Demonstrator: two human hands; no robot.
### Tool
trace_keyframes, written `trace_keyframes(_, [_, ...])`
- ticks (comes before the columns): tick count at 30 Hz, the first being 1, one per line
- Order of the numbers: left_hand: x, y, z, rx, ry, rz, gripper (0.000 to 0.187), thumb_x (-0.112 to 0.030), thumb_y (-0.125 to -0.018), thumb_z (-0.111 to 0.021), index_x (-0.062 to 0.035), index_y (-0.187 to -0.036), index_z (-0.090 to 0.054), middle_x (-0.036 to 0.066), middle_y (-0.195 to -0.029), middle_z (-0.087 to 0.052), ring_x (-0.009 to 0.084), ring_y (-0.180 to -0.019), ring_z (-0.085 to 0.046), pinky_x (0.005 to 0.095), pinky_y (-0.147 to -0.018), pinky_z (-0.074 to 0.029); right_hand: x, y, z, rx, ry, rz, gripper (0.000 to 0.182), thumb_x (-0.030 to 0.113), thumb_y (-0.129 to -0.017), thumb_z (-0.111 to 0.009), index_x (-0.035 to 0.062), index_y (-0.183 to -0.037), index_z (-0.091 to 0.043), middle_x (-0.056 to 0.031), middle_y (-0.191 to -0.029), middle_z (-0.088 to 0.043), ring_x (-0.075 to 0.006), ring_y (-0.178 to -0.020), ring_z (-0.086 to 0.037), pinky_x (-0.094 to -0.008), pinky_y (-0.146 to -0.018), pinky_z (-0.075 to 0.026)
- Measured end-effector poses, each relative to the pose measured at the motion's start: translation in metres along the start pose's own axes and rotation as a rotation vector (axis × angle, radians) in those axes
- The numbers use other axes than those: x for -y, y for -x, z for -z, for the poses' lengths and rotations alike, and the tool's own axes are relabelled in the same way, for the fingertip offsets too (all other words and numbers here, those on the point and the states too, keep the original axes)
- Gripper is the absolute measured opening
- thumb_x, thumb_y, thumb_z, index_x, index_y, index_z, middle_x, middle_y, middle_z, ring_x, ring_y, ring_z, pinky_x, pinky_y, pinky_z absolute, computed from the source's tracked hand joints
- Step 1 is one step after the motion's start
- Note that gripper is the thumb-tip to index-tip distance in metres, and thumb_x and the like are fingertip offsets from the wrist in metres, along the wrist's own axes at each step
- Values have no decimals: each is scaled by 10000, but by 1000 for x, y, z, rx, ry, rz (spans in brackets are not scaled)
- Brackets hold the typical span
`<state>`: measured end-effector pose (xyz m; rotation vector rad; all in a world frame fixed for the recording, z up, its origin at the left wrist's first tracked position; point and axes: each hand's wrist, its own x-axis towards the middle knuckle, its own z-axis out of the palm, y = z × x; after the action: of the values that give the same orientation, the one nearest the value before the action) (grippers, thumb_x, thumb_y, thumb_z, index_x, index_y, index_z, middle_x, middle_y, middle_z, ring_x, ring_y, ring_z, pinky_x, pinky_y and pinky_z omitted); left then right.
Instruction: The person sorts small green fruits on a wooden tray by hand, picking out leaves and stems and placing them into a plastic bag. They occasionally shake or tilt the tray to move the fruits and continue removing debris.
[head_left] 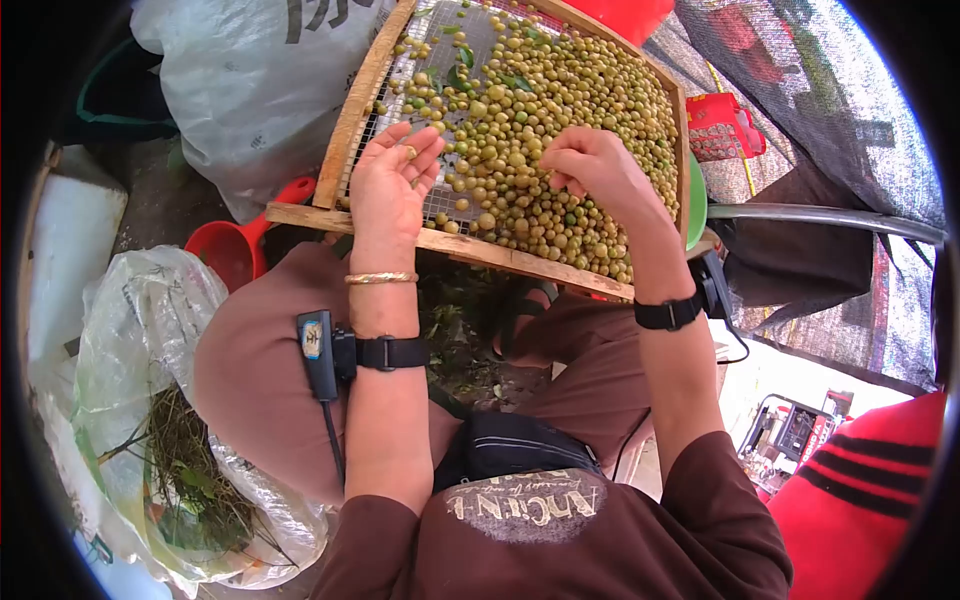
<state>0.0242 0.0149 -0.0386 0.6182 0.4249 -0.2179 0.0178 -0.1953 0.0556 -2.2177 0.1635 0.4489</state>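
Note:
My left hand is palm up over the left side of a wood-framed mesh tray. Its fingers are loosely curled and apart, with a gold-coloured ring on one; I make out no fruit held in them. Over the heap of small round yellow-green fruits is my right hand, fingertips pinched together and pointing left. Whatever lies between those fingertips is too small or hidden to name. A few green leaves lie among the fruits, which are thickest on the tray's right side and sparser at the left.
A red plastic scoop lies left of the tray. Below it stands a clear plastic bag with twigs. A large white sack is at upper left. Dark netting, a metal pole and a red packet are at right.

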Motion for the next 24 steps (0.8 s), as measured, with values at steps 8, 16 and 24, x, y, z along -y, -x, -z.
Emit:
trace_keyframes(8, [7, 9, 3, 88, 16, 99, 184, -116, -898, -423, -76, -1068, -480, 186, -1100, -575, 298, -1053, -551, 404, -850, -446, -4, -13, -22, -359, 67, 183, 236, 176, -779, -557, -1, -898, -659, -126, -701, -641, -192, -643, -615, -324, -620, -486])
trace_keyframes(16, [6, 10, 0, -48, 78, 102, 254, -272, -905, -451, -52, -861, -568, 113, -938, -612, 230, -905, -580, 337, -741, -446, -15, -85, -34, -347, 560, 245, 193, 107, -733, -528, 42, -840, -674, -194, -784, -638, -342, -767, -619, -410, -717, -494])
trace_keyframes(24, [10, 5, -5, 107, 77, 126, 382, -369, -932, -366, -48, -1092, -498, 131, -1044, -570, 227, -973, -542, 359, -829, -414, 18, -27, -70, -146, 110, 480, 178, 129, -733, -606, -10, -840, -635, -146, -710, -616, -257, -626, -600, -328, -592, -478])
